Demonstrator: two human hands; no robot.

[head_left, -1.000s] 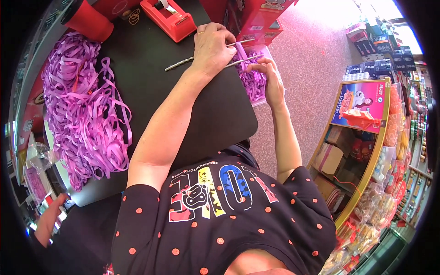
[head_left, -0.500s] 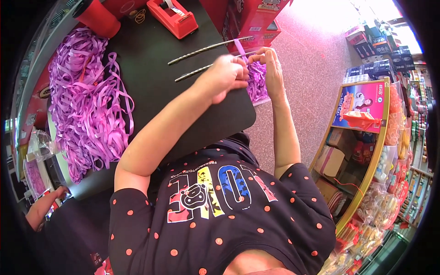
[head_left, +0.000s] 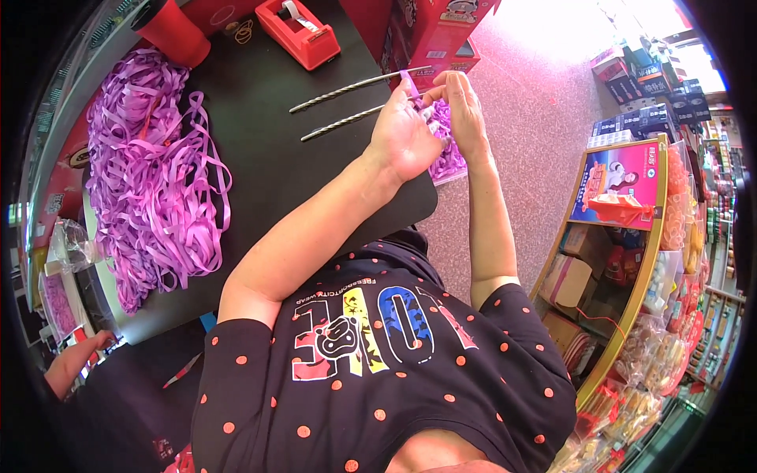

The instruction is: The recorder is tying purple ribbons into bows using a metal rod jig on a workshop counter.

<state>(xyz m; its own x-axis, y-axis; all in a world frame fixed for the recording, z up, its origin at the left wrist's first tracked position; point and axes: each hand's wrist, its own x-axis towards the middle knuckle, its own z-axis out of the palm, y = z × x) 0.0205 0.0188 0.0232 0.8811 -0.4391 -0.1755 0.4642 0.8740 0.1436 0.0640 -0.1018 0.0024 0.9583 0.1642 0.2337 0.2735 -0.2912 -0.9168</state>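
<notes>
Two spiral metal rods [head_left: 339,91] lie side by side over the dark table [head_left: 276,181], their far ends reaching past its right edge. Purple ribbon [head_left: 405,76] crosses the rods near those ends. My left hand [head_left: 406,135] is turned palm up beside the lower rod, its fingers curled at the ribbon and partly blurred. Facing it, my right hand [head_left: 464,114] has bent fingers pinching at the ribbon and rod ends; the exact grip is hidden. Below both hands hangs a clear bag of purple ribbon pieces [head_left: 448,154], partly covered by them.
A large heap of purple ribbon [head_left: 158,189] covers the table's left side. Toward the back are a red tape dispenser [head_left: 300,35] and a red cylinder [head_left: 171,33]. Red boxes [head_left: 438,35] stand beyond the rods, and a display cabinet [head_left: 607,260] is at right. Another person's hand [head_left: 95,343] shows at far left.
My left hand has rolled from knuckles up to palm up and shifted right, toward my right hand. My right hand has moved slightly. The rods stay nearly in place.
</notes>
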